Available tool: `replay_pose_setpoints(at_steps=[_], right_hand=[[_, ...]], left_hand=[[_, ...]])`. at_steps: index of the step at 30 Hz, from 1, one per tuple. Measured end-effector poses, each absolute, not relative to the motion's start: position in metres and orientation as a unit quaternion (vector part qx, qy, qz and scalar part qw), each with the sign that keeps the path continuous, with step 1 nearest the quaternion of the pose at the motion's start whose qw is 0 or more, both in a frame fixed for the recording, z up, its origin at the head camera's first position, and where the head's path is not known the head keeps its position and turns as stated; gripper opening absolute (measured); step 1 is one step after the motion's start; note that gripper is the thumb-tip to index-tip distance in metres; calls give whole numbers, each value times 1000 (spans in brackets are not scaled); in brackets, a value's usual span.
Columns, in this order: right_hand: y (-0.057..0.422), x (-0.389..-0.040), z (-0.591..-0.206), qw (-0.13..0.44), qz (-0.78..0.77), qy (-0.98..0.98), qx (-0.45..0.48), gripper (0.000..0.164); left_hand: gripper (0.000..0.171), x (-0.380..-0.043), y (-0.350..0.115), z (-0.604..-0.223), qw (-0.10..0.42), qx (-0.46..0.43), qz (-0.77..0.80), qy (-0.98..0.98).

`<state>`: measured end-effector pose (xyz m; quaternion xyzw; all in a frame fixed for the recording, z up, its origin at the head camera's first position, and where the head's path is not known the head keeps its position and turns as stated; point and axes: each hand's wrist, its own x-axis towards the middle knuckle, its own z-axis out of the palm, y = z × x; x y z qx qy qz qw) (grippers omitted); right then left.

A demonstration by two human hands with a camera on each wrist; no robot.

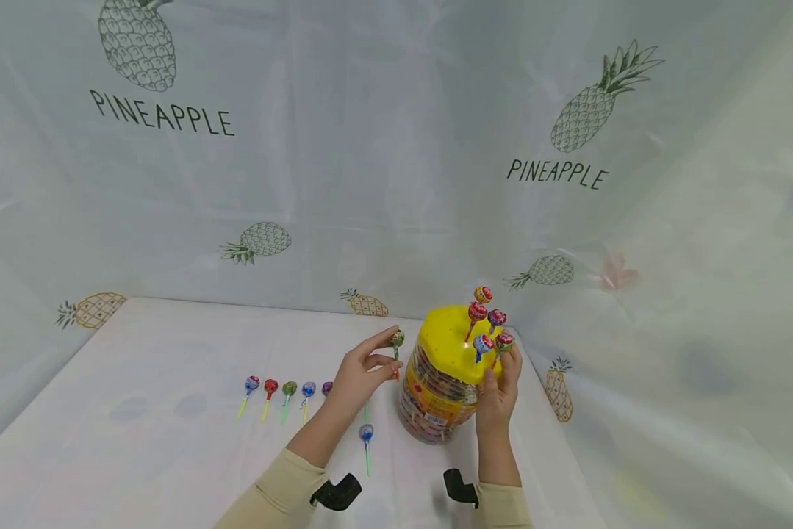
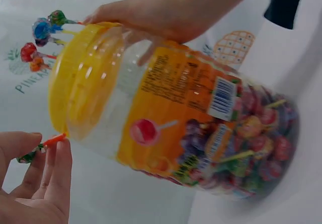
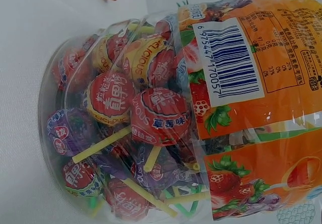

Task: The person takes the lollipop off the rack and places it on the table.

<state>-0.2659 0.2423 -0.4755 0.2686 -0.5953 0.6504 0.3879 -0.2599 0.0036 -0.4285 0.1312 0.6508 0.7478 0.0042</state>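
Observation:
My left hand [image 1: 359,375] pinches a green-wrapped lollipop [image 1: 397,339] beside the jar's yellow lid [image 1: 444,342]. In the left wrist view, that lollipop's orange stick [image 2: 54,139] points at the lid, its tip right at the lid's edge. The clear plastic jar [image 1: 429,397] leans on the table, wrapped in an orange label and filled with lollipops [image 3: 161,116]. Several lollipops [image 1: 478,312] stick out of the lid, heads outward. With thumb and fingers around the lid's right side, my right hand [image 1: 498,400] holds the jar; the right wrist view does not show this hand.
Left of the jar, a row of lollipops [image 1: 271,386] lies on the white tabletop [image 1: 171,411], partly hidden by my left arm. One blue lollipop [image 1: 366,432] lies nearer me. A curtain printed with pineapples [image 1: 370,184] hangs behind the table.

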Motion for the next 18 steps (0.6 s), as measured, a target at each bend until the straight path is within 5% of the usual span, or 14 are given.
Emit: replay_pose_setpoints(at_steps=[18], right_hand=[[238, -262, -469, 386, 652, -594, 269, 37]], left_hand=[[64, -234, -27, -516, 35, 29, 737, 674]])
